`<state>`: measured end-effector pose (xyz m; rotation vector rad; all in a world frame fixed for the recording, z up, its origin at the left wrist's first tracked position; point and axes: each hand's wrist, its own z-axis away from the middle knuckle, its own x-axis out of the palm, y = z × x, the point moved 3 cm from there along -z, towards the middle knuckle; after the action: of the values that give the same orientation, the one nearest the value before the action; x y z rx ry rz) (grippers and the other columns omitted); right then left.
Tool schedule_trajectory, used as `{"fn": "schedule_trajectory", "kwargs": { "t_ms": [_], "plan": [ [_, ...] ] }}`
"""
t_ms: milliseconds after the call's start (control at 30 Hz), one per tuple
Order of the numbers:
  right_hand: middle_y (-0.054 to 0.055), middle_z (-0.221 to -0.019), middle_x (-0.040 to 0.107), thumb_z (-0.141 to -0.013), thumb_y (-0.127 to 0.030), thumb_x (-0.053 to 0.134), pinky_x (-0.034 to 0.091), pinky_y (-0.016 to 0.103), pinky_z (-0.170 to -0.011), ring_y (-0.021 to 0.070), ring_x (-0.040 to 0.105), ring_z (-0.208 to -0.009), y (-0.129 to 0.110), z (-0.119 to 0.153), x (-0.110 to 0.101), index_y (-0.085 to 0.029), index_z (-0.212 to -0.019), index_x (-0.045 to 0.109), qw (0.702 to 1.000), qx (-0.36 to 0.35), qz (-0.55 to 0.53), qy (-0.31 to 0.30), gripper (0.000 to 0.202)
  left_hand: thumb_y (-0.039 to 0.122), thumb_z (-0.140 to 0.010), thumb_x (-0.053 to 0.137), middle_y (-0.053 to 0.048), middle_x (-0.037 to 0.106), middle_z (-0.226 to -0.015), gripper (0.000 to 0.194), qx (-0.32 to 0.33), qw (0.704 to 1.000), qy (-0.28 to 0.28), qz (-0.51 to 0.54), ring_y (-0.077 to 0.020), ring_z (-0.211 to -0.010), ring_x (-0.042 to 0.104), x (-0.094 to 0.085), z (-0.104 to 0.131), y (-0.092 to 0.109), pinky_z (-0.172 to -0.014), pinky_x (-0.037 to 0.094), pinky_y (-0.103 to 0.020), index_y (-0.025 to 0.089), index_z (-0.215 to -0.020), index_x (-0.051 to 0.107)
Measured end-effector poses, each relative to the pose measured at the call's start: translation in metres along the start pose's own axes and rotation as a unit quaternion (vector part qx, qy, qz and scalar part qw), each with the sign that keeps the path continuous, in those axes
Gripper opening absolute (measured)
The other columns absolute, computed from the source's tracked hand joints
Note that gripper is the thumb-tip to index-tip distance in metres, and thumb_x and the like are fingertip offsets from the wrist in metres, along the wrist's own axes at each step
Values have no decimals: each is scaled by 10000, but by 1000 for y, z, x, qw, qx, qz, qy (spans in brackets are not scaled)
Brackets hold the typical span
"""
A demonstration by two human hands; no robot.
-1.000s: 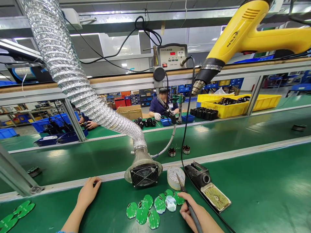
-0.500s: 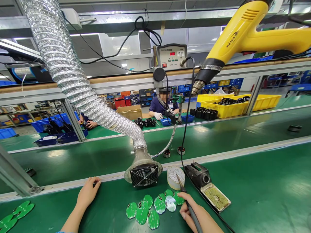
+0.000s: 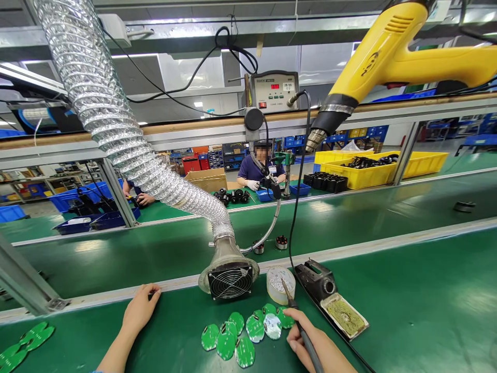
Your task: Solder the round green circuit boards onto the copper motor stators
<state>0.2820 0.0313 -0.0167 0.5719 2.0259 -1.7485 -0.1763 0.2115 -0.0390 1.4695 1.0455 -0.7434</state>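
Observation:
My right hand is closed around a soldering iron, whose tip reaches into a round white tub of silvery material. Several round green circuit boards lie in a loose group to the left of that hand; one looks whitish. My left hand rests on the green bench near its back edge, fingers curled together; whether anything small is between them is hidden.
A fan on a duct stands between my hands. Right of the tub is an iron stand with a sponge. A yellow heat gun hangs above. More boards lie far left. A person sits opposite.
The small motors on the belt beyond the bench have shifted left, as has the dark part at the far right. My hands and the soldering iron hold their places.

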Motion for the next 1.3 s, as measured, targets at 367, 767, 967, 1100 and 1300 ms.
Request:
{"fn": "schedule_trajectory", "kwargs": {
  "t_ms": [367, 767, 967, 1100, 1300],
  "plan": [
    [28, -792, 741, -799, -287, 602, 559, 226, -702, 162, 696, -677, 1, 1, 0, -232, -1228, 642, 998, -45, -42, 15, 434, 304, -931, 434, -65, 667, -1036, 227, -16, 1000, -3, -4, -204, -910, 667, -6, 5, 9, -776, 514, -290, 217, -913, 644],
    [32, -825, 723, -785, -299, 595, 546, 255, -713, 169, 691, -702, 4, 1, 1, -237, -1277, 609, 999, -4, -49, -10, 496, 301, -933, 426, -79, 670, -1099, 226, -20, 1000, -8, -3, -207, -947, 668, -7, 6, 10, -753, 518, -273, 223, -942, 638],
    [14, -806, 722, -778, -269, 586, 543, 258, -715, 167, 687, -697, 9, 1, 5, -262, -1267, 617, 999, -20, -40, 2, 489, 319, -920, 419, -72, 667, -1050, 227, -16, 1000, -3, -4, -216, -958, 669, -6, 5, 8, -760, 526, -284, 234, -900, 629],
    [26, -802, 724, -777, -261, 586, 541, 232, -716, 157, 689, -696, 6, 2, 4, -231, -1243, 630, 999, -27, -38, 13, 468, 324, -918, 415, -67, 668, -1045, 230, -13, 1000, -4, -6, -211, -938, 670, -6, 5, 9, -750, 524, -279, 235, -898, 626],
    [15, -789, 724, -783, -248, 600, 543, 216, -701, 150, 686, -681, 0, 2, 0, -243, -1228, 640, 998, -27, -58, 16, 448, 319, -921, 409, -74, 672, -1046, 242, -13, 1000, -5, -7, -211, -893, 675, -7, 5, 10, -745, 519, -292, 224, -906, 630]
  ]
}}
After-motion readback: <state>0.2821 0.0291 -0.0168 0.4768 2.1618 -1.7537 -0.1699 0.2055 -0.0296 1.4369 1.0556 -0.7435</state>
